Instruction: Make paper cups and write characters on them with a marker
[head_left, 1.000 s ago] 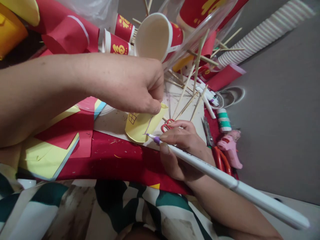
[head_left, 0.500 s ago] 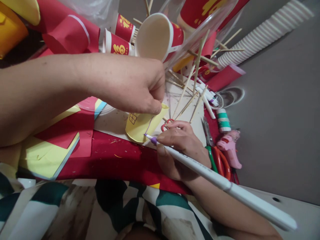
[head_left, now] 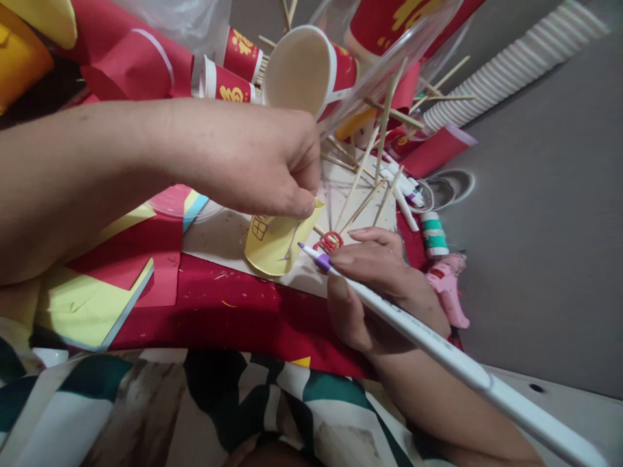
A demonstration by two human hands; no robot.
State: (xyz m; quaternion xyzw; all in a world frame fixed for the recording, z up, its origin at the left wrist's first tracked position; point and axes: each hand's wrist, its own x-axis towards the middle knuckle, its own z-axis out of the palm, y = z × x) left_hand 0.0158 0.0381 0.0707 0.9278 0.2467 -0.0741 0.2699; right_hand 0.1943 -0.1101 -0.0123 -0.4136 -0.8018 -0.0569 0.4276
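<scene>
My left hand (head_left: 272,162) is closed on a rolled piece of yellow paper (head_left: 275,250), pinching its upper end between thumb and fingers. Drawn on the paper are a small window-like grid and a thin purple line. My right hand (head_left: 384,292) grips a white marker (head_left: 413,334) with a purple collar. The marker's tip is just right of the paper, apart from it. Behind that tip lies a small red ring-shaped item (head_left: 331,241) on the pale board (head_left: 214,246). My left hand hides the top of the paper.
Thin wooden sticks (head_left: 363,168) stand and lean behind my right hand. Red paper cups (head_left: 309,71) are at the back. A pink glue gun (head_left: 448,288) and a tape roll (head_left: 434,233) sit at right. Coloured paper sheets (head_left: 97,311) lie at left.
My right hand has moved right with the marker, lifting its tip off the yellow paper. A short extra stroke shows at the line's lower end. My left hand has barely moved.
</scene>
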